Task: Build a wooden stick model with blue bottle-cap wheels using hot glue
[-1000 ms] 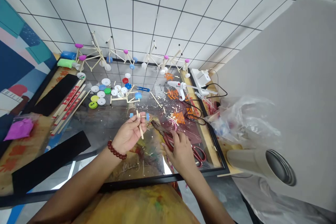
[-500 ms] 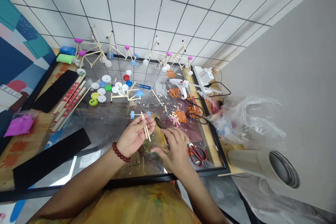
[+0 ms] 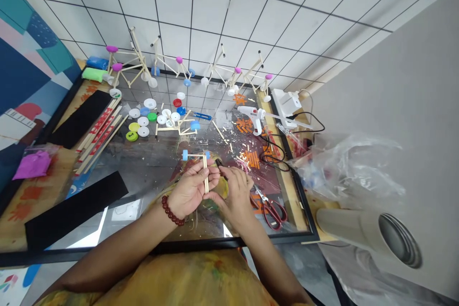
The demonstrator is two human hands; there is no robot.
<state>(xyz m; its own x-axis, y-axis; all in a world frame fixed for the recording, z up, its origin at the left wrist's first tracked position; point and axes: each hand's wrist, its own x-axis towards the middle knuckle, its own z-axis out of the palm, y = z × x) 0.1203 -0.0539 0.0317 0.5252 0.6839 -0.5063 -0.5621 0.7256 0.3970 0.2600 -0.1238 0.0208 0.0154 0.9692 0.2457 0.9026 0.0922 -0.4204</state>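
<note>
My left hand (image 3: 191, 189), with a dark red bead bracelet on its wrist, pinches two thin wooden sticks (image 3: 205, 177) between thumb and fingers. The sticks lie side by side, nearly upright in view. My right hand (image 3: 234, 196) is close on the right, fingers curved and apart from the thumb. Its thumb tip is at the sticks' lower end; whether it touches them I cannot tell. Just beyond the left fingertips is a wooden axle (image 3: 195, 155) with a blue cap at each end. A dark shape near the right fingertips is unclear.
Stick-and-cap models (image 3: 143, 64) stand along the back. Bottle caps (image 3: 143, 121), a partly built stick frame (image 3: 175, 129) and a blue cutter (image 3: 202, 115) lie mid-table. To the right are a glue gun (image 3: 254, 117) with a cable, red-handled scissors (image 3: 272, 210) and wood scraps.
The two sticks, crossed at a slight angle before, are now together and parallel. My right hand has moved closer to my left. The whole view has shifted slightly.
</note>
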